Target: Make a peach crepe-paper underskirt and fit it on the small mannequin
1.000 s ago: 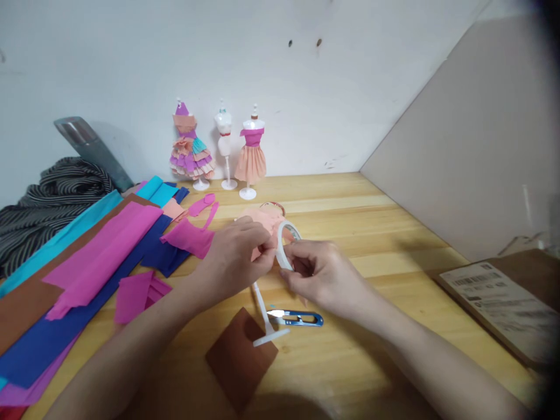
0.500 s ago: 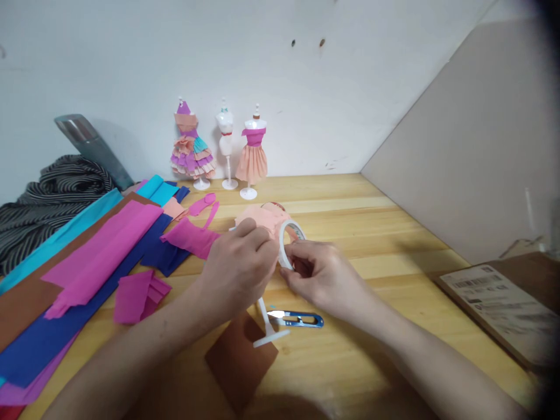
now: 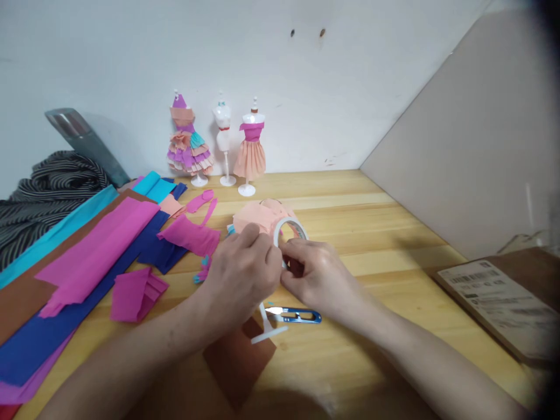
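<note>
My left hand (image 3: 245, 271) is closed, knuckles up, around a small white dress-form mannequin (image 3: 266, 333). Only its stem and round base show below the hand, tilted above the table; its body is hidden. With a pinch of thumb and fingers, my right hand (image 3: 321, 277) holds a roll of white tape (image 3: 293, 222) at its near edge. Both hands nearly touch. Behind them lies crumpled peach crepe paper (image 3: 258, 214). Blue-handled thread snips (image 3: 295, 315) lie beneath, beside a brown paper piece (image 3: 238, 364).
Three mini mannequins stand by the wall: one in a ruffled dress (image 3: 190, 146), one bare (image 3: 223, 137), one in a pink-and-peach dress (image 3: 251, 151). Coloured crepe sheets (image 3: 100, 245), a pink folded piece (image 3: 136, 294) and striped cloth (image 3: 65, 178) lie left. A cardboard package (image 3: 499, 303) lies right.
My hands have drawn slightly closer together, and the right hand with the tape roll has shifted a little left. The whole view has moved slightly.
</note>
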The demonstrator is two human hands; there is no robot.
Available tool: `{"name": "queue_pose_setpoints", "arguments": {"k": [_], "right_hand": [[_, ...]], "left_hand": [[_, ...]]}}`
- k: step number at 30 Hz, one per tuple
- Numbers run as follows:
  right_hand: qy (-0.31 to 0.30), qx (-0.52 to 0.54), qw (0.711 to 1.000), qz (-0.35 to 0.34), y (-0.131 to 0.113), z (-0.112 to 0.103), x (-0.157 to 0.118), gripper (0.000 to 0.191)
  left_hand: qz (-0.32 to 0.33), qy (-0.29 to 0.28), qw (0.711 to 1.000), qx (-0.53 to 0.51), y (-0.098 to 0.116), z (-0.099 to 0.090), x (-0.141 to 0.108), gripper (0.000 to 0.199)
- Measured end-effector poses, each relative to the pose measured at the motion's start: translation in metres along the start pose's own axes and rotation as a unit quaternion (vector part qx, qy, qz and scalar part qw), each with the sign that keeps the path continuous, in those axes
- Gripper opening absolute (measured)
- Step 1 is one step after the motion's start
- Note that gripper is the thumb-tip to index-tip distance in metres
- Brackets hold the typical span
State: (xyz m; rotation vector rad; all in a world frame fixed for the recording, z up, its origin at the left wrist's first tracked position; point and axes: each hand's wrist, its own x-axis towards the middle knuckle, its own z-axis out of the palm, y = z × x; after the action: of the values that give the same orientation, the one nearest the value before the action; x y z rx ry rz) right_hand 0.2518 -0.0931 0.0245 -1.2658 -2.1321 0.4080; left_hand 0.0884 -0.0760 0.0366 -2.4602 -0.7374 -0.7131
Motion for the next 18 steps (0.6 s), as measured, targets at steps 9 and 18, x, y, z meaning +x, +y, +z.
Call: {"name": "queue_pose_setpoints", "arguments": {"k": [9,18], "right_hand": [[0.024,0.037,0.999,-0.011,-0.002,-0.001,-0.001,0.024],[0.010,0.059,0.998,0.029,-0.004,-0.002,-0.001,0.022]], "left_hand": [[0.030,0.059,0.997,-0.032,-0.010,0.010,0.001,0.023],[-0.016,0.112,0.992,-0.064,-0.019,0.015,0.000,0.027]]}}
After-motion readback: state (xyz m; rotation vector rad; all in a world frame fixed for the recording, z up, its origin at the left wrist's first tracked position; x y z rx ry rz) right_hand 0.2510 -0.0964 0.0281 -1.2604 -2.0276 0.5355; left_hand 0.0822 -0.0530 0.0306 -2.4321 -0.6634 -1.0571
